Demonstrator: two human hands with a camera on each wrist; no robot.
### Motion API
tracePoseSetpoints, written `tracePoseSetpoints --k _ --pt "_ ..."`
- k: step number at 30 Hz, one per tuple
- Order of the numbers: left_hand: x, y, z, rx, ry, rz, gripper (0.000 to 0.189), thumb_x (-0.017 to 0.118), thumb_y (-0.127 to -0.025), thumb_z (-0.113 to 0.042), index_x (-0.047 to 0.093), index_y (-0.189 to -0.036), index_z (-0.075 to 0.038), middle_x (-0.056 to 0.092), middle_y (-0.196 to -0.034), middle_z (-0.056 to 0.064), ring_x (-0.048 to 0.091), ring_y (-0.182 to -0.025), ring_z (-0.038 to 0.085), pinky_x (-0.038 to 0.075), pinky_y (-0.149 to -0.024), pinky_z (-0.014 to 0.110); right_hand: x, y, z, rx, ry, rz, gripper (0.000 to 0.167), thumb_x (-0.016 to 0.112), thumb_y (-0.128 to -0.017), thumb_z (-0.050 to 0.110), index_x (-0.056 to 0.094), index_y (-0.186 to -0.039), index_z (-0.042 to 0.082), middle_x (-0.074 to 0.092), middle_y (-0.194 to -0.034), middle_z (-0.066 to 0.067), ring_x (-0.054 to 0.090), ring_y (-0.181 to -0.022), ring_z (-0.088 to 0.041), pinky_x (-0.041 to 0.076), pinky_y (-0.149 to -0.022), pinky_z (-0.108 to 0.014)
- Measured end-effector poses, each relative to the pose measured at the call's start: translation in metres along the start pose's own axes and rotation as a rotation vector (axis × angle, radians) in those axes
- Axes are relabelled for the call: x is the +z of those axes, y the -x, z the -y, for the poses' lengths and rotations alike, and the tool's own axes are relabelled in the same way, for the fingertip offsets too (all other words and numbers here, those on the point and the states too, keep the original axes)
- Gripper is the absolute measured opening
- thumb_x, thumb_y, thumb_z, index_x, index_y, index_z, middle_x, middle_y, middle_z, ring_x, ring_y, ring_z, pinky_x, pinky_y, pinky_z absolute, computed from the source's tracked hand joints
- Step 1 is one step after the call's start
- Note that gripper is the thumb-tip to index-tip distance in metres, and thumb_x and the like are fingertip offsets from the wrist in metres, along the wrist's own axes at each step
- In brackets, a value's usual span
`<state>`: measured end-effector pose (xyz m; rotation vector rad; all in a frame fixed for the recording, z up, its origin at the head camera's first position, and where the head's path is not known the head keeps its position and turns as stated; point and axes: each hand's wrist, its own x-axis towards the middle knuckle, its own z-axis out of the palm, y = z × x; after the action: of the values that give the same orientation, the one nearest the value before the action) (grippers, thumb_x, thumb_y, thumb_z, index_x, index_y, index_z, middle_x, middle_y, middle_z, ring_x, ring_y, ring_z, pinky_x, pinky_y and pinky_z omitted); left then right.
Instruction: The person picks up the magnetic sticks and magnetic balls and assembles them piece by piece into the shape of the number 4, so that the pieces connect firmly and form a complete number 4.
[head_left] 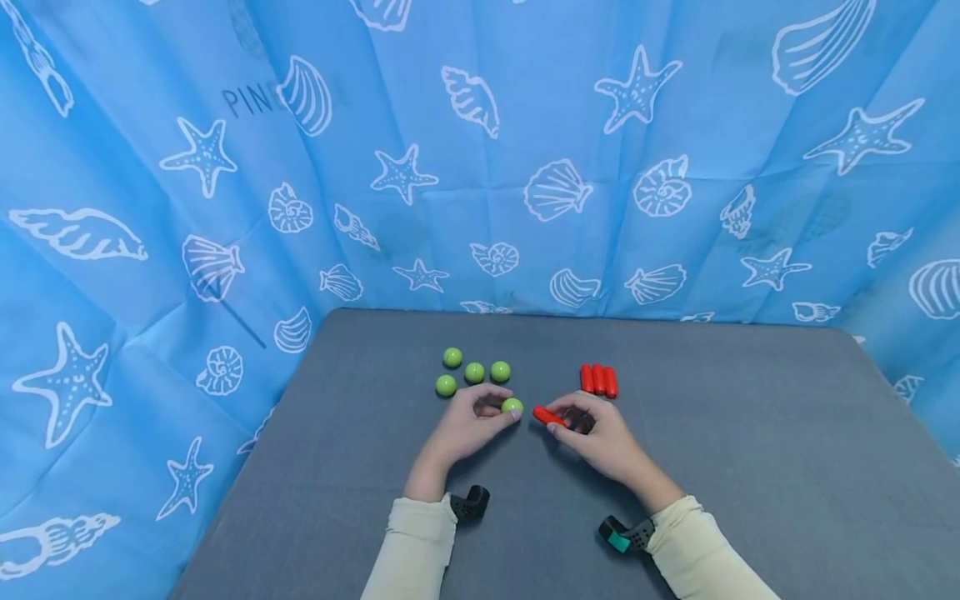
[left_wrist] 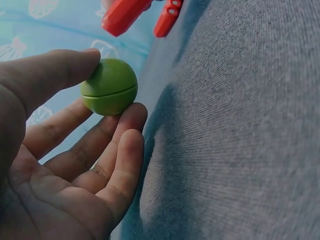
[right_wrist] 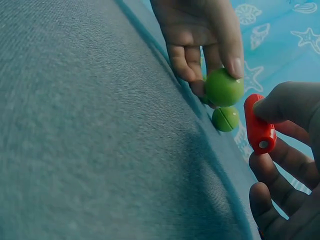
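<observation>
A glossy green ball [left_wrist: 111, 86] with a seam round its middle is pinched between the thumb and fingers of my left hand [head_left: 471, 423], just above the grey table. Facing it, my right hand [head_left: 600, 437] pinches a short red rod [right_wrist: 260, 125] by thumb and fingers; a small silvery dot shows on its end. A narrow gap separates ball and rod. Beyond the left hand lie several loose green balls [head_left: 474, 372]. Several red rods [head_left: 597, 380] lie side by side beyond the right hand.
The grey table [head_left: 750, 433] has its far edge against a blue curtain [head_left: 495, 167] printed with white shells and starfish. Black wrist bands [head_left: 470, 504] sit at both cuffs.
</observation>
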<state>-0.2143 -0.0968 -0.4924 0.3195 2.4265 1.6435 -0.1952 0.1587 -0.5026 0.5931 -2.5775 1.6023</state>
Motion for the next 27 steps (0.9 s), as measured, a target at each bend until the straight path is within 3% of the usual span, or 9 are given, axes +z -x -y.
tracePoseSetpoints --k 27 --pt "0.0069 -0.0033 0.0039 0.023 0.017 0.044 0.037 0.078 -0.099 -0.033 0.074 -0.130 -0.013 0.074 -0.127 0.002 0.073 -0.108 0.018 0.060 -0.096 0.042 0.0060 0.0015 -0.0004 -0.011 -0.012 0.034 0.022 0.080 -0.094 0.008 0.077 -0.114 0.015 0.072 -0.103 -0.003 0.062 -0.084 -0.013 0.054 -0.071 -0.025"
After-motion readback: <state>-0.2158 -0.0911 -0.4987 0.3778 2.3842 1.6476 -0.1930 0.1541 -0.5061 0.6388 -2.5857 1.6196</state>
